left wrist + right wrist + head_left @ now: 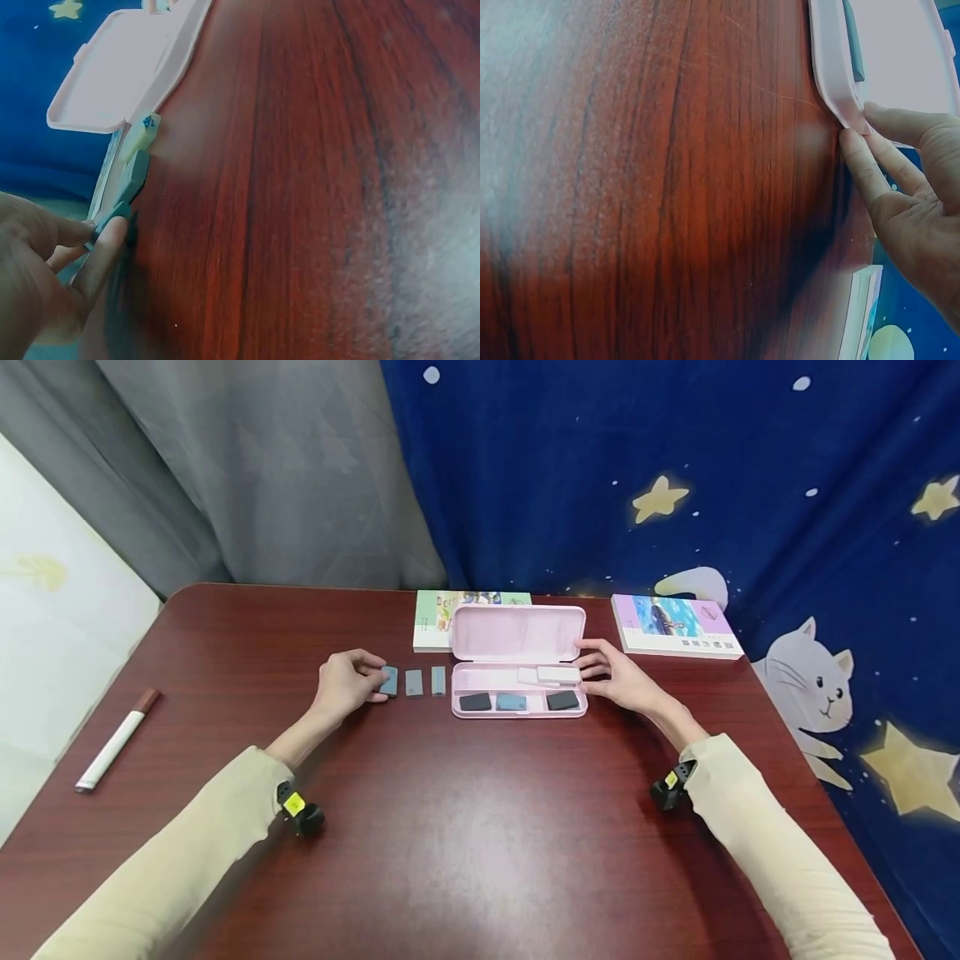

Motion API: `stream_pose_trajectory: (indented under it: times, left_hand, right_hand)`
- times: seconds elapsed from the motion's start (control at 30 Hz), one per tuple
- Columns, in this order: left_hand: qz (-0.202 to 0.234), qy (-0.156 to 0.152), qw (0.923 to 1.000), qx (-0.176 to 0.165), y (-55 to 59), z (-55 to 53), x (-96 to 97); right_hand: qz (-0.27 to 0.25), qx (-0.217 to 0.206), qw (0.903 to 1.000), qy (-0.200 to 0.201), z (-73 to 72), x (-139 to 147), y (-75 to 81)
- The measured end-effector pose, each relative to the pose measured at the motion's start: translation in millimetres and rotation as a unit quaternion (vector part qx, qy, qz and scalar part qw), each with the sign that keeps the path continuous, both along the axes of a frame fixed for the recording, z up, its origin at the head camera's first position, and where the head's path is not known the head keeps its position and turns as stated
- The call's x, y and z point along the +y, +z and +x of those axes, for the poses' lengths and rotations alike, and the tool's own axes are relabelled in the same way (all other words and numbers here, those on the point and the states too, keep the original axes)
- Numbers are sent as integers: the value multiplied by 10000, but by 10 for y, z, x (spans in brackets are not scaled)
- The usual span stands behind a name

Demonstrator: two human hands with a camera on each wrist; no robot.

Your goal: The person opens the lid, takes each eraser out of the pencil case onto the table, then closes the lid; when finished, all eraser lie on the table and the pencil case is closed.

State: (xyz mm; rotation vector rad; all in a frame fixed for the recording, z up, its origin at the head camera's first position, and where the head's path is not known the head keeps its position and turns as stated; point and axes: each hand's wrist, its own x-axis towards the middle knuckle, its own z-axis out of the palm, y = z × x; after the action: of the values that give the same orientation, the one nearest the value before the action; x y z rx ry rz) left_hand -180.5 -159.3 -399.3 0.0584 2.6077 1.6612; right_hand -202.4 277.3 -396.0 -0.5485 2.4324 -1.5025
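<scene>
An open pink pencil case (519, 716) lies mid-table with its lid raised. Its front compartment holds two dark erasers (476, 702) and a blue eraser (512, 702); white blocks (558, 675) lie in the back one. To the left of the case, my left hand (347, 687) pinches a blue-grey eraser (389, 681) between thumb and fingers, low at the tabletop. A grey eraser (414, 683) and a striped blue eraser (438, 681) sit in a row between that hand and the case. With thumb and fingers my right hand (922, 187) grips the case's right end.
Behind the case lies a green-covered book (431, 622), partly hidden by the lid. A purple-covered book (678, 627) is at the back right. On the far left rests a white marker (116, 743) with a brown cap. Curtains hang behind the table's back edge.
</scene>
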Motion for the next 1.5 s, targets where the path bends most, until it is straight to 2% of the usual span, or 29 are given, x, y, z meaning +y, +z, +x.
stream_pose_trajectory:
  times: [0.1,0.2,0.43,0.73,0.97,1.17,1.5]
  left_hand:
    - [-369,-87,9991,176,13,-17,22]
    - [-547,-101,9983,171,11,-23,30]
    - [-447,-21,9990,78,13,-44,60]
    - [-1068,-219,9939,170,75,-93,72]
    - [-1125,-181,9934,-104,97,-119,69]
    - [-1092,-217,9931,-370,118,-103,39]
    - [-1055,-251,9937,-276,99,-103,17]
  right_hand:
    - [-7,9,10000,-22,-1,-1,11]
    - [27,40,10000,-6,4,1,12]
    - [6,43,10000,-23,9,20,11]
    - [65,122,9999,-33,3,31,15]
    - [1,241,9997,-19,17,28,-7]
    - [-20,164,9999,-33,26,17,-21]
    - [69,234,9997,-55,17,19,-43]
